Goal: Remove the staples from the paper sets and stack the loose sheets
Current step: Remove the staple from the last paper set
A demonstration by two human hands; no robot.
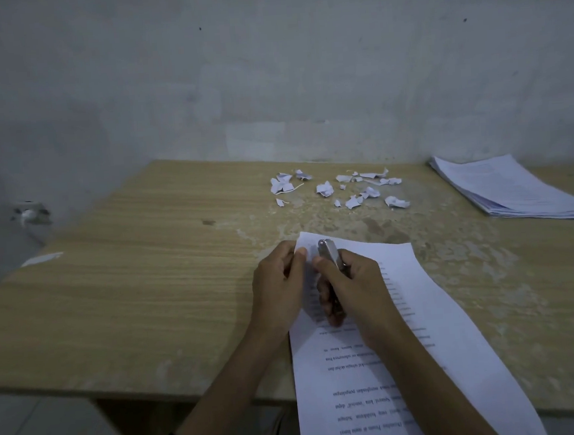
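A stapled paper set [437,353] with printed text lies on the wooden table [130,298], hanging over its near edge. My left hand [277,286] pinches the set's far left corner. My right hand [349,288] is closed around a metal staple remover [329,253], whose tip rests on that same corner beside my left thumb. The staple itself is hidden under the tool and fingers. A stack of loose sheets [513,189] lies at the table's far right.
Several torn paper scraps [341,189] are scattered at the back middle of the table. A grey wall [266,64] runs right behind it. A small white slip [41,259] lies at the left edge. The table's left half is bare wood.
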